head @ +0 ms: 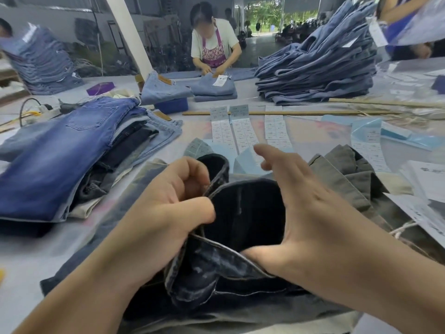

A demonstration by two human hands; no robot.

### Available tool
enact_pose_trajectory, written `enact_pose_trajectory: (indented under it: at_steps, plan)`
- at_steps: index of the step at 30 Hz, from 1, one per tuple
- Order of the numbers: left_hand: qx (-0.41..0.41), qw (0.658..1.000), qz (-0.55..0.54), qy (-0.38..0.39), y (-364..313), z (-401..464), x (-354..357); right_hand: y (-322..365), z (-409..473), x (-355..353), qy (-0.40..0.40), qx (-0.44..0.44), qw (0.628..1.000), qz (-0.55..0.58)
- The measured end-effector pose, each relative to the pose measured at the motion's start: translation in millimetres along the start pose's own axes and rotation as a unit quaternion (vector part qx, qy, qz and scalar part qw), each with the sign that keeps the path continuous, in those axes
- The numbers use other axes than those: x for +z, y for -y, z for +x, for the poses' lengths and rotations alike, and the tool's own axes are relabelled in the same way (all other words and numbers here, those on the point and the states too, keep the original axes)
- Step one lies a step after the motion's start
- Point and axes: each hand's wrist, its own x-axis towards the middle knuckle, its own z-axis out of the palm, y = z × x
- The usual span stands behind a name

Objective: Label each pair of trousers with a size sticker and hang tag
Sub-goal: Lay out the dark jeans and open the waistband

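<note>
Trousers (243,213), waistband facing up; left hand (168,203) grip pinches it, right hand (310,208) spread.

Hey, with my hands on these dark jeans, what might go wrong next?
The left hand alone pinches the dark jeans at the waistband, so that grip may slip as the open right hand moves. Reaching ahead could scatter the sticker strips. The olive trousers crowd the right side.
</note>
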Motion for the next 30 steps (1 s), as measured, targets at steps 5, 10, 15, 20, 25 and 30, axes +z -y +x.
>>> enact_pose_trajectory:
  at_steps: [5, 10, 15, 20, 25, 30]
  plan:
    - [-0.016, 0.999, -0.021, -0.026, -2.4, 11.3, 6.8, 2.6, 2.9, -2.8, -0.044, -0.028, 0.997, -0.062]
    - [-0.067, 0.983, -0.165, 0.032, -0.6, 16.4, -1.6, 4.4, 6.8, -1.9, -0.143, -0.032, 0.971, -0.188]
    - [-0.085, 0.981, -0.164, 0.052, 1.3, 18.9, -5.6, 5.0, 18.9, -3.2, -0.039, 0.045, 0.995, -0.081]
    - [-0.068, 0.997, -0.016, 0.012, -8.5, 16.1, 0.9, -6.1, 18.4, -4.8, -0.050, 0.071, 0.994, 0.061]
    - [0.002, 0.930, 0.358, -0.080, -33.8, 17.1, 17.4, -12.6, 13.4, -9.5, -0.090, 0.087, 0.978, 0.170]
    - [0.025, 0.832, 0.548, -0.085, -43.3, 31.6, 45.2, -15.5, 12.3, -13.2, -0.049, 0.098, 0.963, 0.247]
